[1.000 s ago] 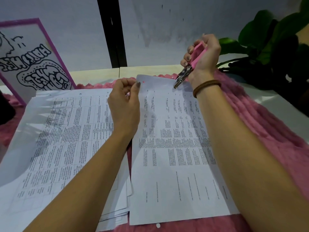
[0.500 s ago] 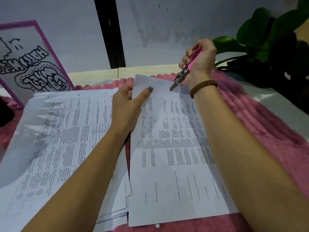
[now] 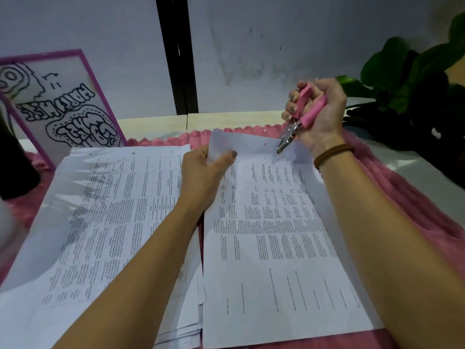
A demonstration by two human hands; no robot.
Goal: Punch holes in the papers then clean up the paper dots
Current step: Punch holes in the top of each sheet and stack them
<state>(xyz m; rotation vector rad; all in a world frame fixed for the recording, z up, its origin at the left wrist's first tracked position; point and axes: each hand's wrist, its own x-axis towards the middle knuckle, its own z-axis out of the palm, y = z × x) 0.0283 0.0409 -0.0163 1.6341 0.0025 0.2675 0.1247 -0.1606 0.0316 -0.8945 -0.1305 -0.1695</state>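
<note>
Head view, right hand (image 3: 324, 119) gripping punch (image 3: 308, 113) angled down-left at sheet (image 3: 276, 248), left hand (image 3: 201, 172) pinching sheet

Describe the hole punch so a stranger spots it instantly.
On the fluffy pink cloth, follow the right-hand white printed sheet to its far edge. There the right hand grips a plier-style hole punch, the only tool, with pink handles and a shiny metal nose.

A sign (image 3: 63, 104) at upper left and a plant (image 3: 412, 96) at upper right flank the bare table strip (image 3: 226, 120) at centre, papers (image 3: 100, 222) cover the middle, and cloth (image 3: 415, 197) lies open at right.
</note>
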